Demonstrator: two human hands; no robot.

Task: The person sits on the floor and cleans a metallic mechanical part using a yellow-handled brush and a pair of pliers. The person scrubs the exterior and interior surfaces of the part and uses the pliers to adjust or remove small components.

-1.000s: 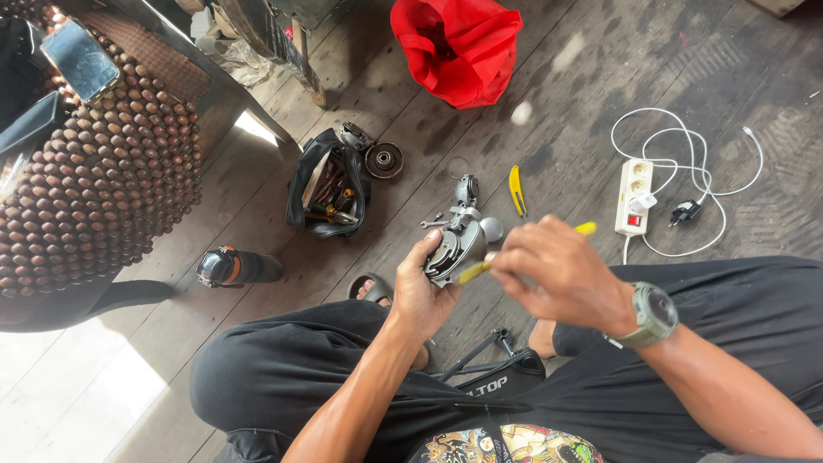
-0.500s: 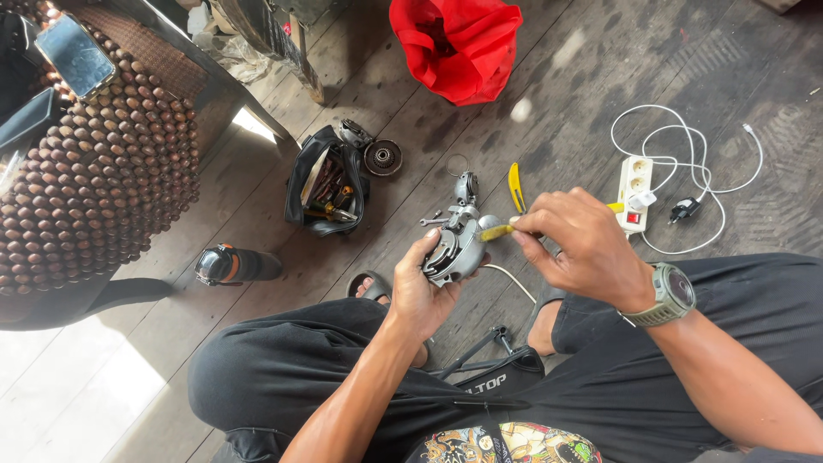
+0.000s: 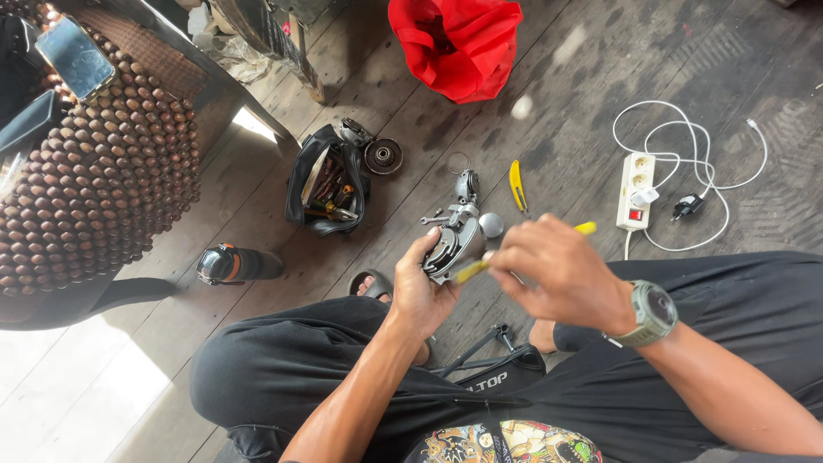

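My left hand [image 3: 422,293] grips a grey metal machine part [image 3: 454,240] from below, holding it up over my lap. My right hand [image 3: 559,273], with a grey watch on its wrist, is closed around a yellow-handled tool [image 3: 476,268]. The tool's lower end rests against the metal part, and its upper tip [image 3: 585,227] sticks out past my fingers. I sit on a dark wooden floor in black trousers.
On the floor lie an open black tool pouch [image 3: 327,182], a round metal disc [image 3: 382,156], a yellow-handled tool [image 3: 516,185], a white power strip [image 3: 636,190] with cables, a red bag [image 3: 459,45], a black-and-orange cylinder [image 3: 233,264] and a beaded seat cover [image 3: 90,184] at left.
My right hand has swung the yellow tool from pointing at the part's upper right edge down to its lower side. The metal part has stayed in my left hand.
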